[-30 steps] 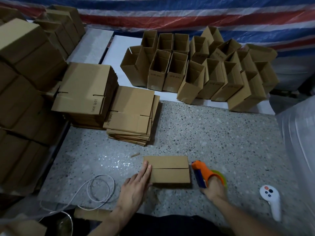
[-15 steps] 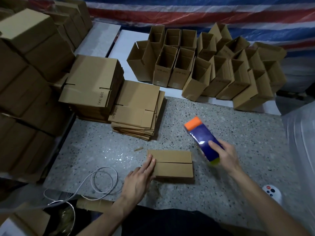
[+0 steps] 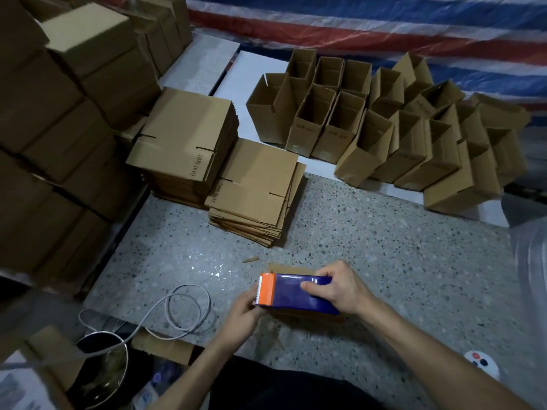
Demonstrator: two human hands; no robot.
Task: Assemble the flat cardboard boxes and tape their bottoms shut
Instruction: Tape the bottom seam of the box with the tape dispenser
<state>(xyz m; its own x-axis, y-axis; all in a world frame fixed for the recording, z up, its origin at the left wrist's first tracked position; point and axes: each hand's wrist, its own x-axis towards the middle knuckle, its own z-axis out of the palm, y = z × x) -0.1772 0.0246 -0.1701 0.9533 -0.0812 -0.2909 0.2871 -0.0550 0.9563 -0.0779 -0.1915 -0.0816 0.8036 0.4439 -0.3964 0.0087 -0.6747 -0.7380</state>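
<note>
Speckled terrazzo floor (image 3: pixel 384 247); striped tarp (image 3: pixel 355 31) behind; white board (image 3: pixel 251 75); dim light.

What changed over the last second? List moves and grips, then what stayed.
The right hand lifted the tape dispenser off the floor to the right of the box and swung it left, over that box, gripping it throughout. The left hand left the box's left edge and now meets the dispenser's orange end. The box, flat stacks, assembled boxes and cable stayed put.

Right hand (image 3: pixel 340 288) grips, fingers curled; left hand (image 3: pixel 244 315) just beside.
</note>
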